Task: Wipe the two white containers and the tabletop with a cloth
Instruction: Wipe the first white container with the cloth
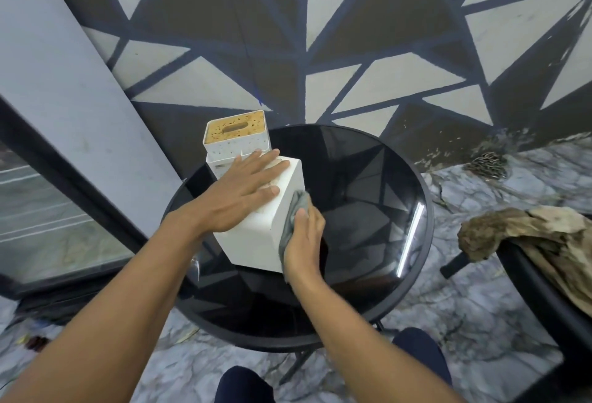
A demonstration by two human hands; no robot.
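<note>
1. Against the right face of the nearer white container [256,242], a grey cloth [296,207] is pressed by the right hand [302,236]. The thumb is laid along the fabric and the hand is closed round the bunched cloth (the fingertips are hidden behind it).
2. On top of the same container the left hand [243,197] is laid flat, with its fingers straight and slightly spread. Nothing is gripped by it, and the box is merely steadied under the palm.
3. Brownish specks are seen on the container's top beside the left fingertips, while the front face is plain white.
4. The nearer white container is stood on the tabletop [368,226], left of its centre.
5. Just behind it, at the far left edge, the farther white container [237,146] is placed (whether the two touch cannot be told). Its top is coated in brown grime round an oval slot, and its sides are spotted.
6. The tabletop is round and of dark glass, and the wall pattern and a bright strip of light are reflected in it.
7. To the right, a brown rag [528,233] is draped over a dark chair [544,290].
8. A marbled floor [528,178] is seen beneath, and a wall [320,18] painted with triangles behind.
9. Dark-clad knees [419,358] are seen at the lower edge.
</note>
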